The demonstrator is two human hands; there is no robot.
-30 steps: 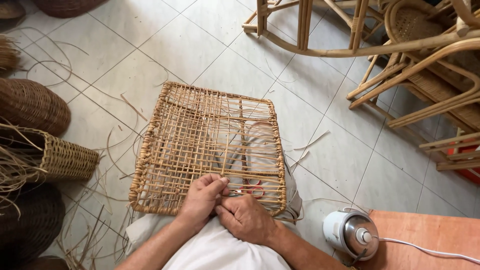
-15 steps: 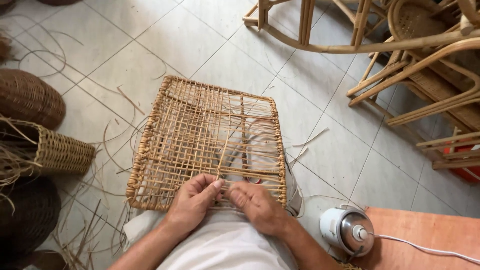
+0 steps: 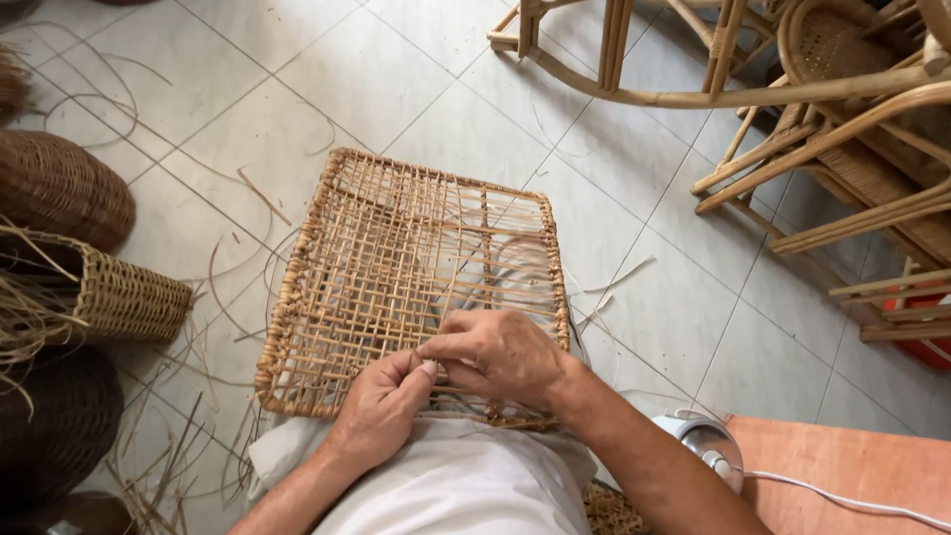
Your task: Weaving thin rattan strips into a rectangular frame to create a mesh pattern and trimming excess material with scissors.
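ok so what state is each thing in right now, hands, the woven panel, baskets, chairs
left hand: fingers pinched at the panel's near edge
right hand: fingers pinched, touching the left hand's fingertips
woven panel: flat on the lap, weave partly open
light basket: lying on its side
dark basket: on the floor
cane strips: loose, scattered on tiles
chair frames: bare, unwoven

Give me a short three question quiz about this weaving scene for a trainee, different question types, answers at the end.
1. True or false: both hands work at the near edge of the rattan panel.
2. Multiple choice: What lies left of the panel? A) baskets B) a ladder C) a bicycle
3. Fill in: Loose cane strips lie on the ____ floor.

Key: 1 true; 2 A; 3 tiled.
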